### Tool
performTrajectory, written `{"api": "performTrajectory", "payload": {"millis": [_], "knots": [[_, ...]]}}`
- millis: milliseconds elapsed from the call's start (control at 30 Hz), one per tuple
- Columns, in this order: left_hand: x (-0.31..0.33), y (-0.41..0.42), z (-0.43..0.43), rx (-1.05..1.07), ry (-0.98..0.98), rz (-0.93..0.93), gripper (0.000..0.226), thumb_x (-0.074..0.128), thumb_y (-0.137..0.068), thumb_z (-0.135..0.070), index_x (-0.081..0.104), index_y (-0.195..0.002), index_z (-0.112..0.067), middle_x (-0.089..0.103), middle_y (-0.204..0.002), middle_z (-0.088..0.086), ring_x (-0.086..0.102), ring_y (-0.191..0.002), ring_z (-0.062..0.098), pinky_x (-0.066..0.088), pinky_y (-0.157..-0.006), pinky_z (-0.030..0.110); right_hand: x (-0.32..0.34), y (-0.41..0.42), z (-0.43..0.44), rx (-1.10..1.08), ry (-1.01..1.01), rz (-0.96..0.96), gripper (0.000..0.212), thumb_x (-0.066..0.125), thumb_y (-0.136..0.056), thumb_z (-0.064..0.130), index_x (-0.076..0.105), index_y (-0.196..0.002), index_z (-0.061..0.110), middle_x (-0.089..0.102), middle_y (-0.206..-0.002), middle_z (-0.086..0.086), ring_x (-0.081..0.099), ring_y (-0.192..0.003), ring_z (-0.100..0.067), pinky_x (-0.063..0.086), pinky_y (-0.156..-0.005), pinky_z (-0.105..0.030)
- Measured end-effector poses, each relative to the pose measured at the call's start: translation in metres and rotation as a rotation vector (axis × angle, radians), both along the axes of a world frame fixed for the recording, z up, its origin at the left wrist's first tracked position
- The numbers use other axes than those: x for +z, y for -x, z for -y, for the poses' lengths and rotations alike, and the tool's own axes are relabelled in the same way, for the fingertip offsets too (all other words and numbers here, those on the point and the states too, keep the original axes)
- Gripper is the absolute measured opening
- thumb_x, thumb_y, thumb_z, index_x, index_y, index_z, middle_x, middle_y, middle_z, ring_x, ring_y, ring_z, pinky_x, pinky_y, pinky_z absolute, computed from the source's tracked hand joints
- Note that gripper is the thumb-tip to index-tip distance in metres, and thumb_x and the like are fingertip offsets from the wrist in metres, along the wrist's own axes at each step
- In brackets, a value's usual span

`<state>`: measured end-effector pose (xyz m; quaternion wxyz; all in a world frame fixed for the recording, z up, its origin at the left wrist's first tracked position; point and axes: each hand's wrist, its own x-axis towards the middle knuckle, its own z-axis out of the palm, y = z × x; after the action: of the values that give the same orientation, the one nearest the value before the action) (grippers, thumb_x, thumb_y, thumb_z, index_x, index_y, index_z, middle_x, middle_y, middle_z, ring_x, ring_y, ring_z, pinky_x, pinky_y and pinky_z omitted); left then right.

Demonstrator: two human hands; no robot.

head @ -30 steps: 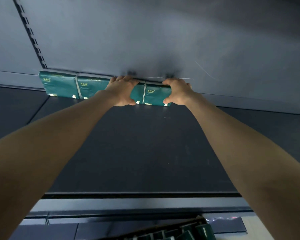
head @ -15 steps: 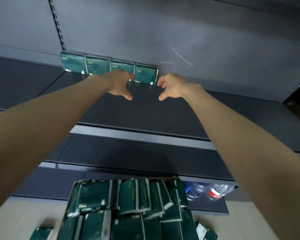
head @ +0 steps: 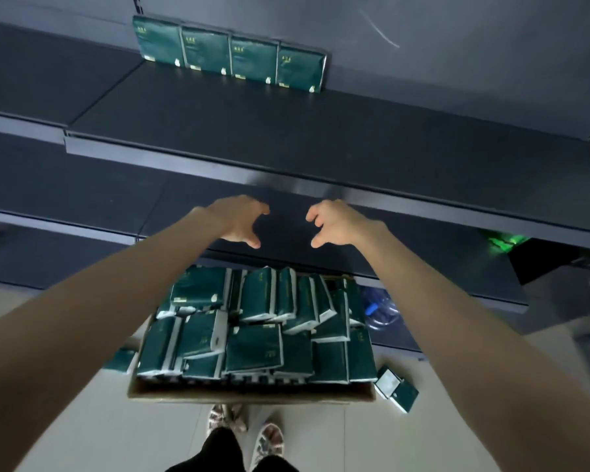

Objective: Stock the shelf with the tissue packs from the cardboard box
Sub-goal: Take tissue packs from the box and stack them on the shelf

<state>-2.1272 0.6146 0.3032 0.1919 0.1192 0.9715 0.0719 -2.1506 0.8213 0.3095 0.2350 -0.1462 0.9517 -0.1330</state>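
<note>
Head view, looking down past the shelving to the floor.

Far left: one loose pack (head: 120,361) lies on the floor (head: 82,437) at 9 o'clock of the cardboard box (head: 252,398), right against its wall.

Upper shelf (head: 286,131): a row of four green tissue packs (head: 230,52) stands upright against the back panel, at about 11 o'clock in the view. Faces point forward, and each pack touches its neighbour.

Left hand (head: 237,221): in the air in front of the shelf edge, above the far end of the box. Fingers loosely curled, thumb spread wide. It holds nothing and touches nothing.

Cardboard box: on the floor, at 6 o'clock from both hands. It is filled to the brim with boxed packs (head: 252,342) in an uneven pile; some lie flat, others stand on edge with white sides showing. Two shoes (head: 269,437) stand just beside its near wall, at 6 o'clock of the box.

Right hand (head: 338,223): level with the left hand, at its 3 o'clock, with a clear gap between them. Same posture — fingers loosely curled, empty.

Right of the box: blurred clear plastic bottles (head: 378,308) at its 2 o'clock, low under the shelving. Two small packs (head: 397,386) lie on the floor at its 4 o'clock, near the corner.

Far right, 3 o'clock in the view: a green glow (head: 504,240) — I cannot tell its source.
</note>
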Motion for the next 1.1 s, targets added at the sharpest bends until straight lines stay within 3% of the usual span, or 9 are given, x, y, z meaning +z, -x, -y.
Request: {"api": "performTrajectory", "payload": {"millis": [167, 300, 400, 533, 700, 867, 1100], "knots": [[-0.07, -0.026, 0.01, 0.024, -0.004, 0.131, 0.077, 0.075, -0.078, -0.035, 0.038, -0.143, -0.015, 0.049, -0.136, 0.011, 0.048, -0.123, 0.03, 0.044, -0.097, 0.038, -0.069, -0.03, 0.008, -0.03, 0.004, 0.128, 0.061, 0.074, -0.081, 0.016, 0.049, -0.136, 0.014, 0.052, -0.133, -0.013, 0.056, -0.115, -0.03, 0.046, -0.099, -0.043], [-0.118, -0.04, 0.02, 0.024, 0.021, 0.178, 0.08, 0.07, -0.081, -0.044, 0.031, -0.147, -0.019, 0.044, -0.141, 0.01, 0.045, -0.127, 0.03, 0.04, -0.102, 0.04, -0.111, -0.051, 0.015, -0.088, 0.027, 0.166, 0.063, 0.07, -0.086, 0.02, 0.041, -0.142, 0.012, 0.051, -0.136, -0.011, 0.051, -0.122, -0.027, 0.043, -0.097, -0.035], [-0.147, -0.045, 0.03, 0.018, 0.104, 0.167, 0.087, 0.061, -0.083, -0.056, 0.018, -0.151, -0.022, 0.026, -0.154, 0.008, 0.025, -0.141, 0.028, 0.019, -0.114, 0.048, -0.137, -0.061, 0.023, -0.127, 0.019, 0.132, 0.067, 0.068, -0.087, 0.027, 0.037, -0.144, 0.01, 0.044, -0.143, -0.01, 0.04, -0.132, -0.027, 0.038, -0.103, -0.036], [-0.174, -0.053, 0.042, 0.088, 0.054, 0.223, 0.092, 0.057, -0.084, -0.059, 0.008, -0.153, -0.021, -0.001, -0.16, 0.004, -0.005, -0.147, 0.025, -0.001, -0.115, 0.055, -0.16, -0.068, 0.034, -0.156, 0.019, 0.05, 0.062, 0.064, -0.089, 0.036, 0.041, -0.14, 0.01, 0.041, -0.139, -0.011, 0.033, -0.133, -0.027, 0.036, -0.105, -0.038], [-0.19, -0.061, 0.053, 0.104, -0.014, 0.247, 0.091, 0.057, -0.087, -0.054, 0.006, -0.153, -0.018, -0.012, -0.16, 0.002, -0.012, -0.146, 0.024, 0.002, -0.118, 0.052, -0.176, -0.075, 0.055, -0.186, -0.002, -0.003, 0.055, 0.063, -0.086, 0.048, 0.056, -0.124, 0.01, 0.04, -0.128, -0.008, 0.037, -0.124, -0.025, 0.035, -0.105, -0.039], [-0.198, -0.064, 0.054, 0.095, -0.014, 0.232, 0.087, 0.055, -0.088, -0.054, 0.008, -0.153, -0.018, -0.012, -0.16, 0.001, -0.012, -0.146, 0.023, 0.001, -0.118, 0.05, -0.191, -0.083, 0.073, -0.275, -0.145, -0.026, 0.067, 0.059, -0.08, 0.065, 0.06, -0.111, 0.006, 0.034, -0.129, -0.009, 0.033, -0.123, -0.029, 0.031, -0.106, -0.042], [-0.197, -0.064, 0.057, 0.083, -0.015, 0.262, 0.086, 0.056, -0.088, -0.052, 0.009, -0.152, -0.019, -0.014, -0.159, 0.0, -0.013, -0.146, 0.023, 0.0, -0.117, 0.049, -0.196, -0.078, 0.091, -0.383, -0.175, -0.013, 0.05, 0.065, -0.083, 0.051, 0.064, -0.104, 0.005, 0.035, -0.131, -0.009, 0.033, -0.124, -0.029, 0.026, -0.106, -0.04]]}}
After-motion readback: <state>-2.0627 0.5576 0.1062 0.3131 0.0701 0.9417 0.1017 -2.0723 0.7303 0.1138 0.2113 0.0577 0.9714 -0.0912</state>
